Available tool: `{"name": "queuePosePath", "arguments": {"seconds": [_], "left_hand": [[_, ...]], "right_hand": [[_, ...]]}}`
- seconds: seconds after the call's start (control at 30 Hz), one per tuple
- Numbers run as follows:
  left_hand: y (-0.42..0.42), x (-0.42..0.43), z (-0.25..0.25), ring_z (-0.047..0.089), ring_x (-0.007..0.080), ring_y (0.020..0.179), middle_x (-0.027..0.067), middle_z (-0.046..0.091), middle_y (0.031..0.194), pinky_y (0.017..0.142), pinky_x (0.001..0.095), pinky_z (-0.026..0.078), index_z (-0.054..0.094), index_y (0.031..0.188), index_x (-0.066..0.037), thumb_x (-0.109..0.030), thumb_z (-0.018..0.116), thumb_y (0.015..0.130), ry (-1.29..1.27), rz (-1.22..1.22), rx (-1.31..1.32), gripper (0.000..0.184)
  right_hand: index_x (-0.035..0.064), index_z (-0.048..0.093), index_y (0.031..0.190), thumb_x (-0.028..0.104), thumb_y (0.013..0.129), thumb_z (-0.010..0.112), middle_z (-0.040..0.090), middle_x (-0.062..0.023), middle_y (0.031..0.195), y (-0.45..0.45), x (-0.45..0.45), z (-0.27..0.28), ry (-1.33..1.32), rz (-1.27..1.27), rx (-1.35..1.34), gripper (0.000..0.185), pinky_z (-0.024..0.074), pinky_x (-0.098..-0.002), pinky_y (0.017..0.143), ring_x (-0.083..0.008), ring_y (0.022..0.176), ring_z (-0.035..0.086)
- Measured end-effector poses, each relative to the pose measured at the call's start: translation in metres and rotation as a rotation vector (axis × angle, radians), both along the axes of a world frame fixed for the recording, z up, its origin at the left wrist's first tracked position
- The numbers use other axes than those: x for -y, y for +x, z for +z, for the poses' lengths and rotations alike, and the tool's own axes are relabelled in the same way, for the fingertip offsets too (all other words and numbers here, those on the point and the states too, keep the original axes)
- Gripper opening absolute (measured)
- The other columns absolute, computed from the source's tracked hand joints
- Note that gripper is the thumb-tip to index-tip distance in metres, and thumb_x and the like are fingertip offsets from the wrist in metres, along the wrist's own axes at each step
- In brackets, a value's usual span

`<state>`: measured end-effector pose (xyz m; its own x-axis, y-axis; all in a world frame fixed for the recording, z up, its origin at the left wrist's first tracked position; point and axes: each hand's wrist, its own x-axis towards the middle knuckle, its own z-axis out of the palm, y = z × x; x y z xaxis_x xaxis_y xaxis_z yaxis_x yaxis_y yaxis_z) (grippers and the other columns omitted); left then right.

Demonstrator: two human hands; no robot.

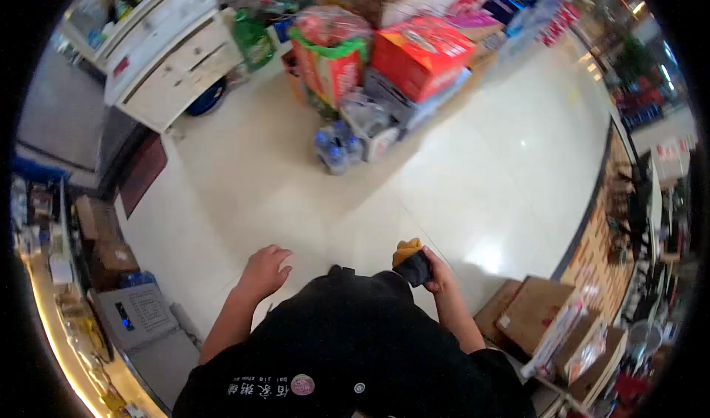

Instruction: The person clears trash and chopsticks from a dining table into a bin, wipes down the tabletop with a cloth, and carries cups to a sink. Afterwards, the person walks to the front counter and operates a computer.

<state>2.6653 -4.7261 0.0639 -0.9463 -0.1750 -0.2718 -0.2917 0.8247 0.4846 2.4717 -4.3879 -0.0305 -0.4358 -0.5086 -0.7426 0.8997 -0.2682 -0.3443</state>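
My right hand [440, 271] is closed around a small bundle of cloth [414, 264], dark grey with a mustard-yellow part on top. It is held in front of my black shirt, above the pale floor tiles. Over on the other side of my body, my left hand [268, 268] hangs with its fingers apart and slightly bent, holding nothing. The cloth is soft and crumpled; its exact shape cannot be made out.
Ahead on the floor [296, 196] stand a red box [421, 54], a green-and-red bag [329, 66] and bottles [338, 148]. A white drawer cabinet [174, 63] is at the upper left. Cardboard boxes [534, 314] lie at the lower right, a white box [137, 316] at the lower left.
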Motion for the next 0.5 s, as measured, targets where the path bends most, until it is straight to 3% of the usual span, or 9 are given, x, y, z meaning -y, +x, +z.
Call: {"name": "queuePosePath", "arguments": {"seconds": [0.1, 0.23, 0.3, 0.37, 0.4, 0.43, 0.5], "left_hand": [[0.023, 0.092, 0.012, 0.054, 0.0311, 0.094, 0.013, 0.057, 0.099, 0.081, 0.0403, 0.044, 0.058, 0.105, -0.007, -0.019, 0.061, 0.077, -0.04, 0.167, -0.009, 0.031], [0.02, 0.149, 0.006, 0.055, 0.0299, 0.096, 0.0134, 0.057, 0.105, 0.086, 0.0387, 0.044, 0.058, 0.107, -0.005, -0.018, 0.062, 0.077, -0.027, 0.398, 0.165, 0.033], [0.017, 0.169, -0.006, 0.053, 0.0322, 0.098, 0.0137, 0.056, 0.104, 0.083, 0.0392, 0.044, 0.057, 0.108, -0.008, -0.021, 0.061, 0.078, 0.037, 0.446, 0.146, 0.033], [0.004, 0.197, -0.001, 0.054, 0.0289, 0.098, 0.0143, 0.056, 0.105, 0.085, 0.0376, 0.043, 0.056, 0.112, -0.007, -0.02, 0.061, 0.079, 0.226, 0.595, 0.237, 0.036], [-0.003, 0.214, 0.003, 0.055, 0.0265, 0.097, 0.0137, 0.056, 0.104, 0.085, 0.0372, 0.043, 0.056, 0.112, -0.007, -0.017, 0.062, 0.078, 0.307, 0.661, 0.26, 0.035], [-0.008, 0.236, 0.004, 0.056, 0.026, 0.096, 0.0148, 0.056, 0.104, 0.085, 0.0369, 0.044, 0.057, 0.111, -0.006, -0.016, 0.063, 0.078, 0.338, 0.681, 0.222, 0.035], [-0.008, 0.272, 0.002, 0.059, 0.0258, 0.086, 0.0152, 0.058, 0.1, 0.08, 0.0355, 0.046, 0.057, 0.109, -0.005, -0.015, 0.063, 0.077, 0.223, 0.705, 0.044, 0.034]], "right_hand": [[-0.0033, 0.043, 0.12, 0.025, 0.087, 0.054, 0.055, -0.015, 0.112, -0.033, 0.117, 0.009, -0.082, 0.247, -0.126, 0.045, 0.0451, -0.0359, 0.091, -0.025, 0.102, 0.056], [-0.0036, 0.052, 0.111, 0.025, 0.089, 0.052, 0.06, -0.0113, 0.101, -0.096, 0.244, -0.015, 0.15, 0.457, -0.224, 0.036, 0.0473, -0.0307, 0.079, -0.02, 0.09, 0.059], [-0.0029, 0.054, 0.108, 0.026, 0.09, 0.051, 0.061, -0.0103, 0.097, -0.121, 0.304, -0.007, 0.098, 0.498, -0.266, 0.034, 0.0469, -0.0293, 0.073, -0.0184, 0.084, 0.059], [-0.0032, 0.055, 0.107, 0.027, 0.091, 0.049, 0.061, -0.0102, 0.096, -0.142, 0.376, -0.017, 0.095, 0.549, -0.296, 0.035, 0.0467, -0.0292, 0.073, -0.0178, 0.084, 0.059], [-0.0031, 0.054, 0.11, 0.031, 0.091, 0.047, 0.061, -0.0129, 0.1, -0.153, 0.411, -0.014, 0.159, 0.721, -0.397, 0.04, 0.0459, -0.0328, 0.076, -0.0218, 0.086, 0.059], [-0.0031, 0.054, 0.11, 0.031, 0.091, 0.047, 0.061, -0.0129, 0.1, -0.163, 0.448, -0.018, 0.134, 0.708, -0.4, 0.04, 0.0459, -0.0328, 0.076, -0.0218, 0.086, 0.059], [-0.0021, 0.052, 0.114, 0.037, 0.091, 0.043, 0.06, -0.0174, 0.106, -0.188, 0.518, -0.027, 0.325, 1.116, -0.813, 0.047, 0.0444, -0.0361, 0.08, -0.03, 0.091, 0.059]]}}
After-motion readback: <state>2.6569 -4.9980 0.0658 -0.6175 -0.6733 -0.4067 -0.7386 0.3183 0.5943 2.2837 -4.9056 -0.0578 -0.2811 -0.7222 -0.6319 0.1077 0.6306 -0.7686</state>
